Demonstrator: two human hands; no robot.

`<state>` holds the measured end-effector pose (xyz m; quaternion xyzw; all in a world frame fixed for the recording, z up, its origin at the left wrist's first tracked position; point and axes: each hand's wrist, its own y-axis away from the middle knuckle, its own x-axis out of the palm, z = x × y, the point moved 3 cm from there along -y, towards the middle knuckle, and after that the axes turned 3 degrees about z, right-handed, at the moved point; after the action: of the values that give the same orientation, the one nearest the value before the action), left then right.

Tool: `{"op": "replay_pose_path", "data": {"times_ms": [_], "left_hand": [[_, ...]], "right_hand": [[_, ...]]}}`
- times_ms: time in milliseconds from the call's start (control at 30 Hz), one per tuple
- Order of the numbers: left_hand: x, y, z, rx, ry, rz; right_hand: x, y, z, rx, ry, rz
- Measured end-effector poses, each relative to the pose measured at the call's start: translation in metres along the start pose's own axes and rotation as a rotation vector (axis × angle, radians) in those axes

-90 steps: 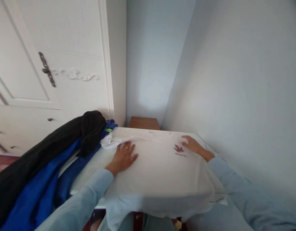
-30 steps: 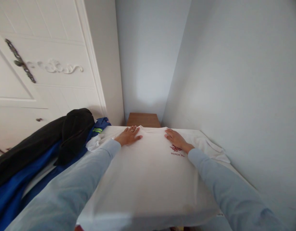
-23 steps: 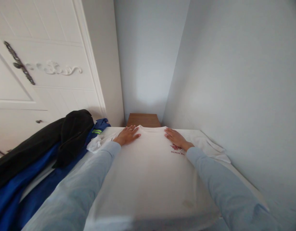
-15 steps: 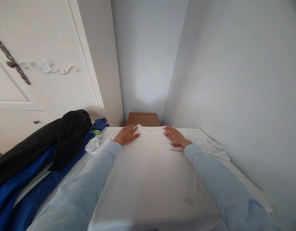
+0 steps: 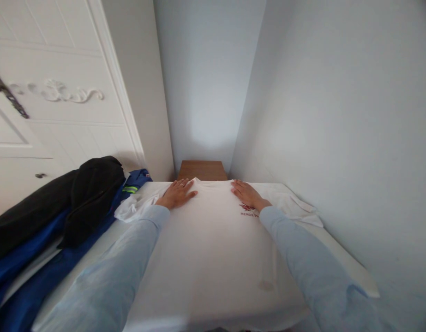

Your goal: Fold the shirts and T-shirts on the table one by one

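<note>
A white T-shirt (image 5: 213,258) lies spread flat on a white table (image 5: 344,251), its neckline at the far end and a dark red print on the chest. My left hand (image 5: 178,192) rests palm down on the shoulder left of the collar, fingers extended, a ring on one finger. On the other shoulder, just above the print, lies my right hand (image 5: 248,193), also flat with its fingers stretched out. Neither hand grips the cloth. The shirt's sleeves sit loosely bunched out to both sides, and a faint stain marks the lower right of its front.
Black and blue clothes (image 5: 95,198) are heaped along the table's left side. Behind them stands a white wardrobe (image 5: 77,69). A brown wooden piece of furniture (image 5: 202,169) is beyond the far edge. A pale wall (image 5: 337,115) runs close along the right.
The whole view has shifted slightly, so everything appears a little further left. Both hands keep their places on the T-shirt's shoulders.
</note>
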<state>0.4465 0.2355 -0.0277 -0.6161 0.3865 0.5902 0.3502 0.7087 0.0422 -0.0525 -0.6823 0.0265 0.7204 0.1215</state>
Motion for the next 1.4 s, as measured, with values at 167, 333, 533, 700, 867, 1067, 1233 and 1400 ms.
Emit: {"op": "replay_pose_path", "data": {"times_ms": [167, 333, 533, 700, 867, 1067, 1233, 1400], "left_hand": [[-0.003, 0.002, -0.002, -0.009, -0.021, -0.047], [-0.015, 0.011, -0.014, 0.058, -0.182, -0.262], [-0.019, 0.027, -0.04, 0.129, -0.311, -0.126], [-0.026, 0.039, -0.057, 0.025, -0.312, -0.071], [-0.032, 0.053, -0.071, 0.02, -0.22, -0.134], [0.005, 0.062, -0.065, 0.07, -0.049, 0.0], [0.018, 0.062, -0.058, 0.081, 0.0, -0.016], [0.017, 0.062, -0.06, 0.089, -0.013, -0.036]], "right_hand": [[-0.001, 0.001, 0.004, 0.008, 0.021, 0.009], [-0.005, 0.001, 0.011, 0.022, 0.08, 0.013], [-0.022, 0.007, 0.028, 0.05, 0.161, -0.014], [-0.044, 0.022, 0.055, 0.107, 0.207, -0.086], [-0.062, 0.058, 0.067, 0.131, 0.185, -0.132], [-0.058, 0.124, 0.017, 0.092, 0.065, -0.013], [-0.03, 0.155, -0.019, 0.139, -0.014, 0.063], [-0.019, 0.157, -0.022, 0.165, -0.023, 0.044]]}}
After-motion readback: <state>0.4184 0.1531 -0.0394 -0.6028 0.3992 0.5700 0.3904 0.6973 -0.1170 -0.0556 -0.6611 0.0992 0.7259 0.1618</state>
